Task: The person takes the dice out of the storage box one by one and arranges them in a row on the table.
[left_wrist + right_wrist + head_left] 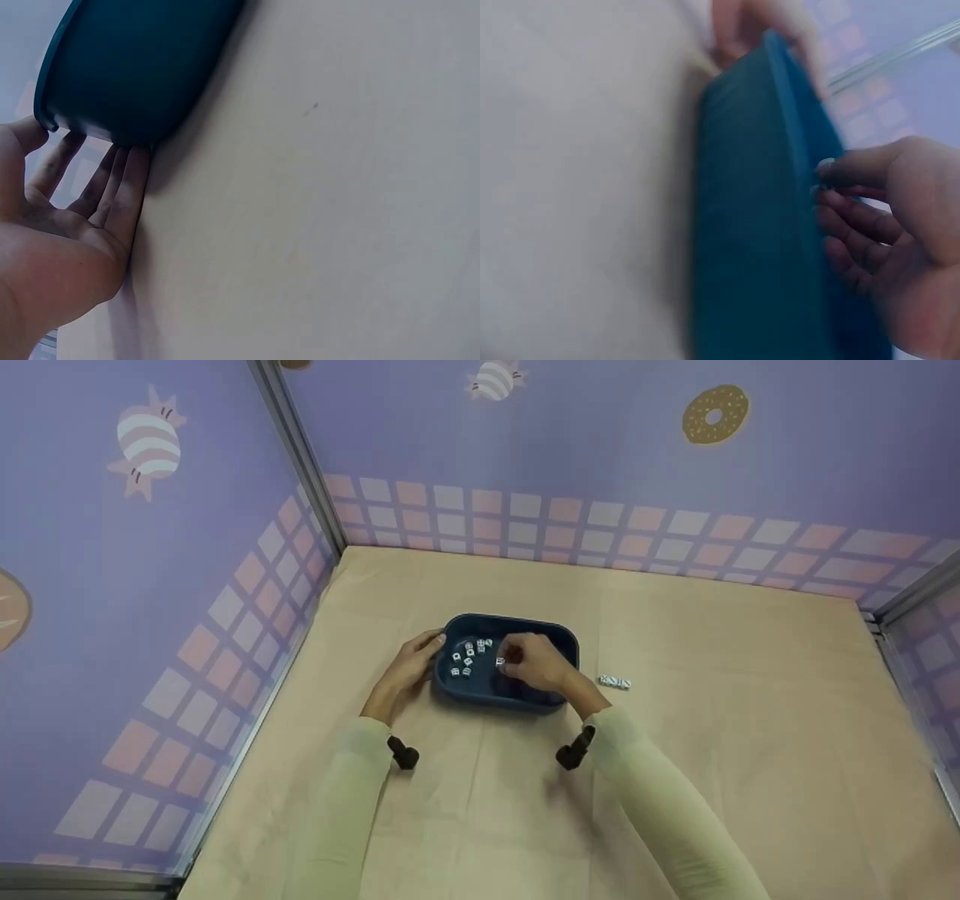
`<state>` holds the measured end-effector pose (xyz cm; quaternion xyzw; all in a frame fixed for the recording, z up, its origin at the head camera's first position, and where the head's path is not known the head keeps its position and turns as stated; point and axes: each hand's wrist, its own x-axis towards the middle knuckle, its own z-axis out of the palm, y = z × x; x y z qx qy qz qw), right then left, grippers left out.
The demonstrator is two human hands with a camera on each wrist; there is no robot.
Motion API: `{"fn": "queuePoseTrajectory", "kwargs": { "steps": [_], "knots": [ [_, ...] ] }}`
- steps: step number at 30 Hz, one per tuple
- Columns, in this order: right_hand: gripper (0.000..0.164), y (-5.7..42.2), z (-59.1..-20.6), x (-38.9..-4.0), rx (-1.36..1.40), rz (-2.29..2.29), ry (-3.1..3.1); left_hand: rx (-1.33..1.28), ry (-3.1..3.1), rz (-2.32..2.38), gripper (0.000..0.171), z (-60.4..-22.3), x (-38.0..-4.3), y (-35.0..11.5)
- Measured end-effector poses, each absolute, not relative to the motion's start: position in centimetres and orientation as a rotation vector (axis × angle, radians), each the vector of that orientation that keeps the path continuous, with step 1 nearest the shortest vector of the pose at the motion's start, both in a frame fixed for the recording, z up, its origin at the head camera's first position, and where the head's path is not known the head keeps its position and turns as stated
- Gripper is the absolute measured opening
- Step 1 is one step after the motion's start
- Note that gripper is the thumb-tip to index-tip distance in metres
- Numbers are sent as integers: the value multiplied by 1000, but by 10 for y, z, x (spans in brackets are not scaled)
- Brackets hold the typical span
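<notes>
Tray (491,699): one dark blue, rounded-rectangular container, standing on the worktop (750,720); serving here as landmark.
Tray, contents: scattered dice (469,661), white with dark marks, lying loosely in the tray's left half, some touching; numbering roughly nine or ten, an exact count being hard to make out.
Tray, hidden part: the right hand (536,660) is covering much of the tray's right half, so whether dice are lying beneath it cannot be told.
Held die (500,661): one piece, being pinched between the right thumb and fingertips inside the tray; the fingers are covering most of its faces.
Right hand, state: closing at the tips around the held die, the remaining fingers curling.
Left hand (412,662): gripping the tray's left end, thumb resting at the rim, fingers spreading below against the outer wall; opening only as wide as the wall's height.
Row of dice (615,682): apparently four, lying end to end on the worktop, just right of the tray; upward faces showing too small to read.
Left wrist view: showing the tray's outer wall only, its upper part running out of frame.
Right wrist view: blurring; the tray is running off the lower edge, and its contents are staying behind the near wall.
</notes>
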<state>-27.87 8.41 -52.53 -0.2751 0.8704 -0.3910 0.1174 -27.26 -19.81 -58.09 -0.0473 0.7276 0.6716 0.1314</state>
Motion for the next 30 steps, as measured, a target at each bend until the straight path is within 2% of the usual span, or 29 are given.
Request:
{"fn": "queuePoseTrajectory", "kwargs": {
  "steps": [5, 10, 20, 30],
  "knots": [
    [10, 120, -505, -270, -919, -1225, 2569, -153, 2103, 1957, 54, -583, -273, -197],
    [8, 173, -503, -261, -898, -1289, 2687, -164, 2111, 1957, 53, -583, -274, -196],
    [11, 259, -540, -245, -649, -1302, 2878, -138, 2119, 1975, 51, -581, -272, -195],
    [13, 289, -578, -243, -464, -1256, 2891, -138, 2081, 1984, 52, -582, -271, -196]
  ]
}}
